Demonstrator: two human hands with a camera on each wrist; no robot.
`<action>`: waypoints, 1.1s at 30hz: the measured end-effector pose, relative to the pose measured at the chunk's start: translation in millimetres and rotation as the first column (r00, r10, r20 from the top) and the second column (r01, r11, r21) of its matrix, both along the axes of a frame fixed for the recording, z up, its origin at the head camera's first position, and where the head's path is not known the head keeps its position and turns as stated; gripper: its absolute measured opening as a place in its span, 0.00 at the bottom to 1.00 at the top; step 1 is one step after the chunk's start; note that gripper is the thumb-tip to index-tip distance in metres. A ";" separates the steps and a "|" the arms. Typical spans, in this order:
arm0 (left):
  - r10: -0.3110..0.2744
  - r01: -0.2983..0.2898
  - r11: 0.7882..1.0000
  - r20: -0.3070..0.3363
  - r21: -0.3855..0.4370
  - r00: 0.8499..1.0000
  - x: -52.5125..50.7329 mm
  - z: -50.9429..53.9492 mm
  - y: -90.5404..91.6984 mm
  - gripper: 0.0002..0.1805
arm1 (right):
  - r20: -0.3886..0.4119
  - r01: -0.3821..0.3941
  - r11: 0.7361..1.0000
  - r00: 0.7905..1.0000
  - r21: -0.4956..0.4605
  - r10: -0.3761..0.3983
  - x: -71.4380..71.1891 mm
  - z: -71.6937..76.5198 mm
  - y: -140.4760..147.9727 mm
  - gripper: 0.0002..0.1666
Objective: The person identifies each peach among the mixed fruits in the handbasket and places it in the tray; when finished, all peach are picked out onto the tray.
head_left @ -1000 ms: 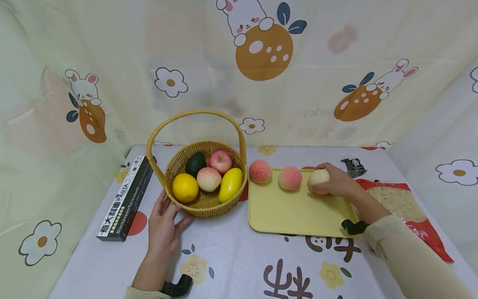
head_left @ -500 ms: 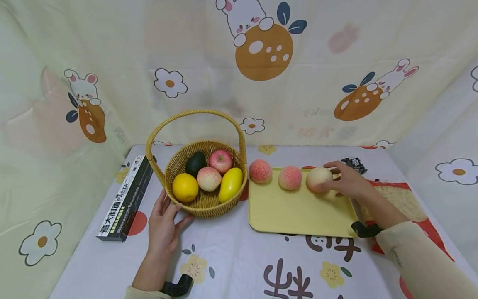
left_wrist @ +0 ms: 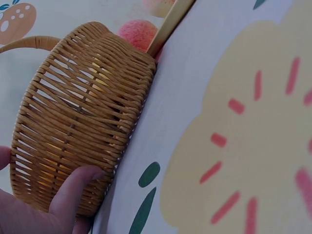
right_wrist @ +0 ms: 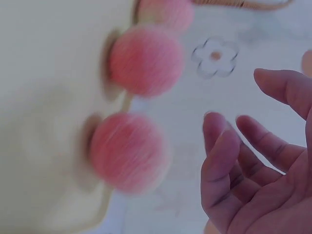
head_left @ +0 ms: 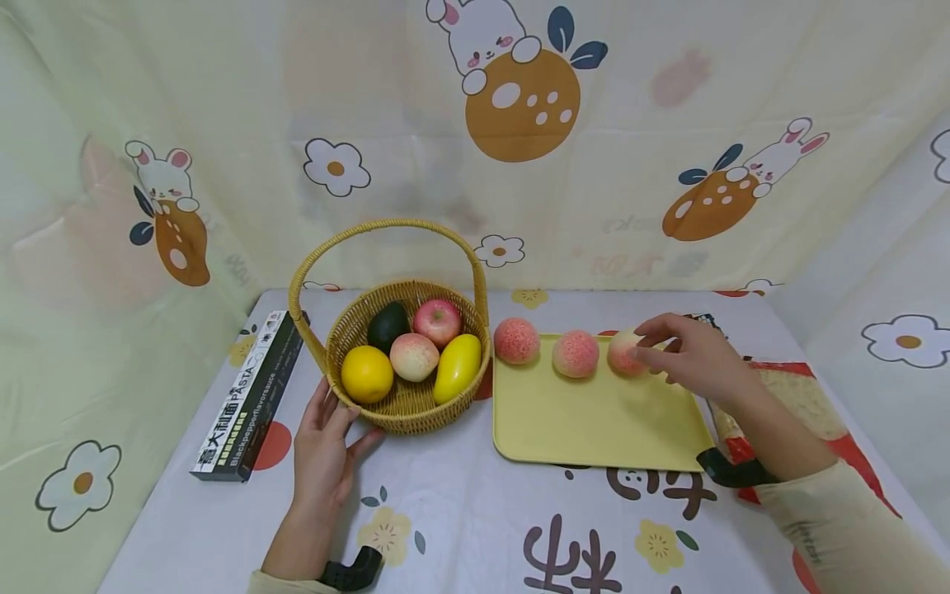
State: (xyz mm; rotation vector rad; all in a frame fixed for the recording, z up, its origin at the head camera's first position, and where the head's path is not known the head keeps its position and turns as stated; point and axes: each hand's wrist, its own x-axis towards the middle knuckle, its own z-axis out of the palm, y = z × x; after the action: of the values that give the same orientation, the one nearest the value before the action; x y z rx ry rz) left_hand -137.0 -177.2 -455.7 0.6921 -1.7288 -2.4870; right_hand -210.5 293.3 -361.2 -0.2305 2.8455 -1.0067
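A wicker basket [head_left: 411, 421] with a tall handle stands left of centre. Inside lie an orange [head_left: 367, 374], an avocado [head_left: 387, 327], an apple [head_left: 437, 322], a peach [head_left: 414, 357] and a yellow mango [head_left: 457, 369]. My left hand [head_left: 324, 454] rests against the basket's near left side, thumb and fingers spread on the weave [left_wrist: 73, 122]. Along the back of a yellow tray [head_left: 594, 429] sit a pink peach [head_left: 516, 341], another pink peach [head_left: 575, 354] and a paler peach [head_left: 625, 353]. My right hand [head_left: 693, 355] hovers by the paler peach, holding nothing; its fingers partly cover that peach.
A black and white pasta box [head_left: 248, 396] lies at the left edge of the table. On the right are a red bag [head_left: 797, 396] and a small black packet [head_left: 701, 320], both partly behind my right arm. A patterned curtain [head_left: 416, 99] hangs behind.
My right hand has let go of the paler peach and drawn off to the right; the peach has rolled so its pinker side shows. My left hand has stayed at the basket.
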 end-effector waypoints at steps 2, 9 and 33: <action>-0.001 0.001 1.000 0.003 0.000 1.000 -0.1 -0.1 -0.2 0.42 | -0.023 -0.014 1.000 1.000 -0.015 0.014 3.4 5.7 -13.0 0.24; -0.006 0.006 1.000 0.004 0.005 1.000 -0.6 -0.6 -1.5 0.42 | -0.077 -0.110 0.991 0.992 -0.075 0.104 9.2 26.3 -65.7 0.17; 0.004 -0.004 1.000 0.000 0.014 1.000 -0.9 -3.0 -0.8 0.42 | 0.089 -0.464 0.884 0.879 -0.061 0.468 -47.2 44.6 -212.4 0.43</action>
State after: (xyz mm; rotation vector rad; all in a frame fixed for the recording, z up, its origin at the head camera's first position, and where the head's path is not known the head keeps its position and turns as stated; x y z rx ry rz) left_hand -137.9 -178.0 -458.6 0.6955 -1.7098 -2.4988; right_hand -257.6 80.8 -316.6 -0.8005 2.4907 -0.9313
